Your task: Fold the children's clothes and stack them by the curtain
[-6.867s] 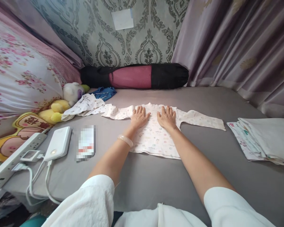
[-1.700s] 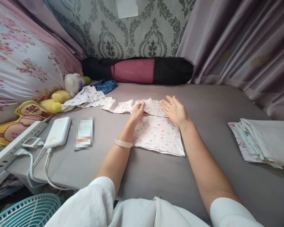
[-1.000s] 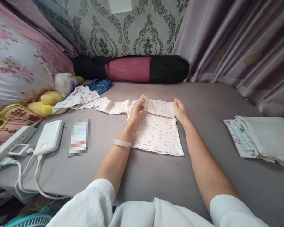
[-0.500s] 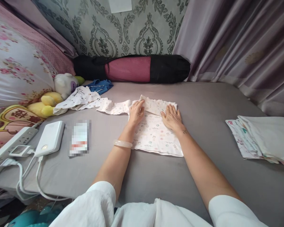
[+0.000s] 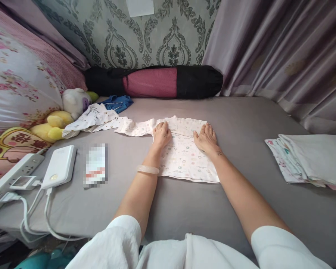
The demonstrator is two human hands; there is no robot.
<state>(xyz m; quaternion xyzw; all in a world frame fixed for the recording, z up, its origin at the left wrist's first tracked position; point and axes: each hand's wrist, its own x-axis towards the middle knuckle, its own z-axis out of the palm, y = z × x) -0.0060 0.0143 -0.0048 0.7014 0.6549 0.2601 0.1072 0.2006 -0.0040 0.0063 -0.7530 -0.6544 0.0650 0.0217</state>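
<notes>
A pale pink baby shirt with small printed figures lies spread on the grey bed sheet. One sleeve stretches out to the left, while a strip along the top is folded over toward me. My left hand rests on the left part of this fold, fingers slightly bent and pressed on the cloth. At the right end of the fold, my right hand lies flat with its fingers stretched out. Cloth under both palms is hidden.
Left lie a white power bank, a power strip with cables, a blurred-out item, plush toys and crumpled clothes. Folded cloths are stacked right. A black-and-pink long bag lies along the wall.
The raised corner of the fold near my left hand now lies flatter. My left hand has come down slightly, and my right hand has slid a little to the right along the fold.
</notes>
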